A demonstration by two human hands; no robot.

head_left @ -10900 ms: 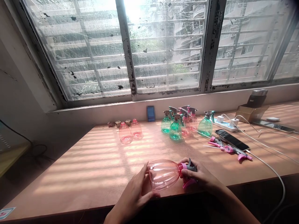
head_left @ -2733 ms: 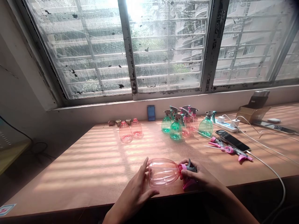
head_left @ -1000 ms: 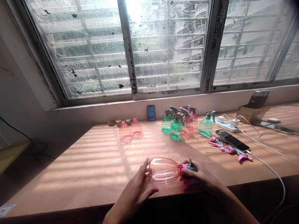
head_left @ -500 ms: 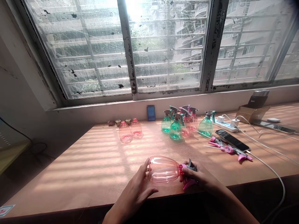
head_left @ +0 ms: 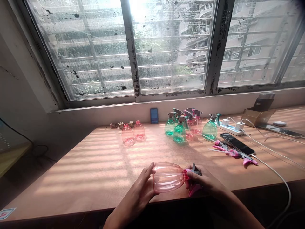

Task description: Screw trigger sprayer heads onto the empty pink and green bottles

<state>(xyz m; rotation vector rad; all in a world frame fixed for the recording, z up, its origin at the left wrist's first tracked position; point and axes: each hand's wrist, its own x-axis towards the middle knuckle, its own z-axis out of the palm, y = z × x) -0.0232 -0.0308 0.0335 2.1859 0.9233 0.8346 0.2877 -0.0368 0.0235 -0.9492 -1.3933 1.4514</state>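
Observation:
A clear pink spray bottle [head_left: 168,176] lies on its side in the air over the table's near edge, its base to the left. My left hand [head_left: 144,184] grips that base, fingers behind it and thumb at its lower edge. At the neck, my right hand [head_left: 202,178] is closed round the pink collar and the grey spray head, with the pink trigger showing below. Two pink bottles without heads [head_left: 128,135] stand at the back left. Two loose pink-and-grey spray heads [head_left: 232,152] lie on the right.
Several green and pink spray bottles [head_left: 179,133] with heads stand at the back. A phone [head_left: 237,143] on a white cable lies beside the loose heads. Behind it are a power strip [head_left: 230,128] and an open cardboard box [head_left: 257,116]. A blue-screened device [head_left: 154,115] leans against the wall.
The bottle has turned slightly about its length and dipped a little. My left thumb has closed in against the base, where it stood apart half a second ago. My right hand keeps its hold.

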